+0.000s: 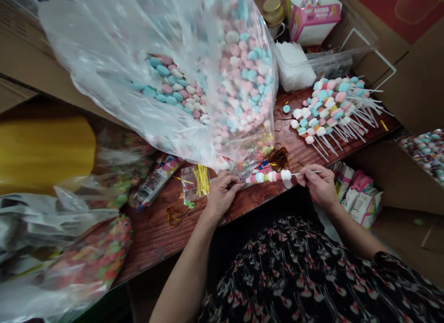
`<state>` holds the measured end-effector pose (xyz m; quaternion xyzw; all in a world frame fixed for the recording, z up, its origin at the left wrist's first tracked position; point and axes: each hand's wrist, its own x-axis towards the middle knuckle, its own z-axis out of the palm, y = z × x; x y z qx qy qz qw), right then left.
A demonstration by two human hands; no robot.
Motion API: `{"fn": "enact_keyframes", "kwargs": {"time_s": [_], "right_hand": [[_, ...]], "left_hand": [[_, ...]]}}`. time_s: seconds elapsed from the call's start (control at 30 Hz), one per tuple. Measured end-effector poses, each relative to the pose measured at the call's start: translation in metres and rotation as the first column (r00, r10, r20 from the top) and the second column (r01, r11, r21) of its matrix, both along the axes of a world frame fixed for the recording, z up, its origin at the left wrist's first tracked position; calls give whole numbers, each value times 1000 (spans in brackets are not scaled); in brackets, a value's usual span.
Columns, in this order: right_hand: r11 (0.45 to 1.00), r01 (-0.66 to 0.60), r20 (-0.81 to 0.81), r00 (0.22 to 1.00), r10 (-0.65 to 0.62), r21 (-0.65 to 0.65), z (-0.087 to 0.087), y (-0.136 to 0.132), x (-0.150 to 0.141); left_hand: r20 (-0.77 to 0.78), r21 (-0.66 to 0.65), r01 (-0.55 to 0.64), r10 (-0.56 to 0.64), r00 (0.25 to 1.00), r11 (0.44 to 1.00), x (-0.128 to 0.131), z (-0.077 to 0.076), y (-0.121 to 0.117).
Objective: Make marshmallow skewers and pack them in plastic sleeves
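Note:
My right hand [318,183] pinches the bare end of a thin white stick holding a row of pink, blue and white marshmallows [269,176]. My left hand [222,193] is closed on the other end of that skewer, at a small clear printed wrapper [255,171] that the candy lies in. Both hands rest at the front edge of a reddish wooden table [298,152]. Just above them looms a big clear plastic bag [194,73] full of loose pastel marshmallows.
A pile of finished marshmallow skewers [329,108] lies at the table's right. Yellow twist ties [201,179] in a small bag sit left of my hands. Bags of colourful candy [90,253], a yellow roll [41,152], cardboard boxes and a pink carton [314,22] surround the table.

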<state>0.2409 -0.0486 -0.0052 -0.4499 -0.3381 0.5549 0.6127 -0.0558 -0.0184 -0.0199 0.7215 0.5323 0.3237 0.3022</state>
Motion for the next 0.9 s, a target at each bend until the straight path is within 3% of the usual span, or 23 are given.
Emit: {"fn": "enact_keyframes", "kwargs": {"time_s": [0.37,0.53,0.63,0.8,0.9], "right_hand": [[977,-184,134,976,169,108,-11,8,-1],[910,-335,250,929,274,246,6,24,6],[850,-404,397,880,260,339,20,31,9],[796,-492,566,790,237,353,29,31,1],[808,-485,539,801,259,333,28,29,-4]], "left_hand": [[32,18,92,-93,995,996,-3,-1,2],[60,17,135,-136,989,991,-3,0,2],[61,19,146,-147,987,989,-4,0,2],[69,16,163,-164,984,986,-5,-2,4],[74,19,178,-179,981,984,-5,0,3]]}}
